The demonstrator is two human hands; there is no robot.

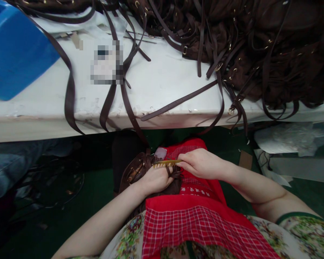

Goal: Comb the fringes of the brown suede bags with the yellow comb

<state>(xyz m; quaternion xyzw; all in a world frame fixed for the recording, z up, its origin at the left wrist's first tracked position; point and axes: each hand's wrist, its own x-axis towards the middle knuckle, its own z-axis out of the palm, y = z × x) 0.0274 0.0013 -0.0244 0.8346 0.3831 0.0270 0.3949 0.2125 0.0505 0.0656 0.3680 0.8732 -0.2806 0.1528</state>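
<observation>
On my lap, over a red checked apron [194, 201], lies a dark brown fringed bag [136, 169]. My left hand [155, 180] presses down on the bag, fingers curled into its brown fringe. My right hand [199, 163] is closed on a yellowish comb [166, 163], whose teeth point down at the fringe just above my left fingers. A small pale tag [161, 152] shows beside the comb's tip.
A white table [156, 93] runs across ahead, with brown straps [178, 102] hanging over its edge. A large heap of brown fringed bags [272, 43] fills its right side. A blue plastic box [13, 50] stands at the left. Pale plastic wrapping [286, 140] lies on the green floor.
</observation>
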